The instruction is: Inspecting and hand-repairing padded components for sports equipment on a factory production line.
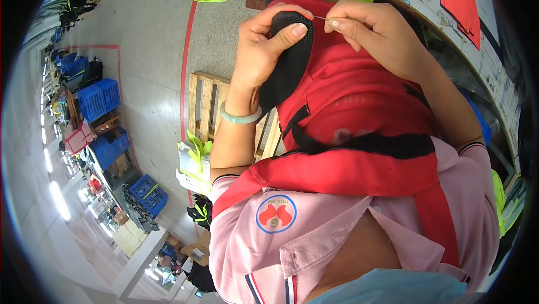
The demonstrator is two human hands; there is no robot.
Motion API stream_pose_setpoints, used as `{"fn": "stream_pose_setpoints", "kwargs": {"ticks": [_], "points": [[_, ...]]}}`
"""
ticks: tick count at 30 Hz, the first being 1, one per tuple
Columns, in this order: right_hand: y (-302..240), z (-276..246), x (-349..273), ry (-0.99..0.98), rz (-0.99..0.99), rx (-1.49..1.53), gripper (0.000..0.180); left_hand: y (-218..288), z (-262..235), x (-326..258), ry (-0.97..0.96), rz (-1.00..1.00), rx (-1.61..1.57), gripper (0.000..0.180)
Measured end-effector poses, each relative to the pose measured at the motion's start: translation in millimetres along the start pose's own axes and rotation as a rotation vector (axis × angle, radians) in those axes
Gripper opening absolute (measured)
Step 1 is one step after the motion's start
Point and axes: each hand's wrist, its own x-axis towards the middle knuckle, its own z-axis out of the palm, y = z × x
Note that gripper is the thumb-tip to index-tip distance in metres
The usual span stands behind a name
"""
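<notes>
My left hand (269,40) is closed around a black mesh fabric piece (289,68), its thumb pressed on the mesh close to a strip of red edging (300,13). The piece hangs down over my forearm's inner side, in front of my red apron (359,79). My right hand (373,32) pinches a thin, needle-like tool (320,18) between thumb and fingers. Its fine end reaches the red edge beside my left fingertips; whether it pierces the fabric I cannot tell. A pale green bangle (240,114) circles my left wrist.
A worktable (483,62) runs along my right, with red fabric (460,3) hanging over its edge. Left of me are a wooden pallet (206,99) and a white bag with yellow-green fabric (193,161). Blue crates (100,99) stand farther left, past a red floor line (185,62).
</notes>
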Motion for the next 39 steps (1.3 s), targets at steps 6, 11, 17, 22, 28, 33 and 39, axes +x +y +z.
{"fn": "stream_pose_setpoints", "kwargs": {"ticks": [6,11,17,22,28,33,39], "points": [[-4,6,-2,-0.026,-0.035,-0.059,0.017,1,1,-1,-0.056,0.044,0.078,0.015],[7,18,-8,-0.027,-0.044,0.24,0.021,-6,9,-9,-0.048,0.095,0.057,0.015],[19,23,-4,-0.087,0.187,0.838,0.024,-13,15,-7,0.078,0.047,-0.113,0.015],[13,3,4,-0.166,0.005,0.129,0.02,-10,8,-14,0.052,-0.034,-0.165,0.016],[7,-4,-12,-0.067,0.073,-0.058,0.016,-7,1,-18,0.064,0.054,0.029,0.016],[-13,-1,-4,-0.096,-0.056,-0.205,0.016,-8,2,-17,-0.056,0.176,0.316,0.015],[-15,0,-5,-0.177,-0.01,-0.223,0.015,-5,4,-20,-0.093,0.161,0.4,0.016]]}}
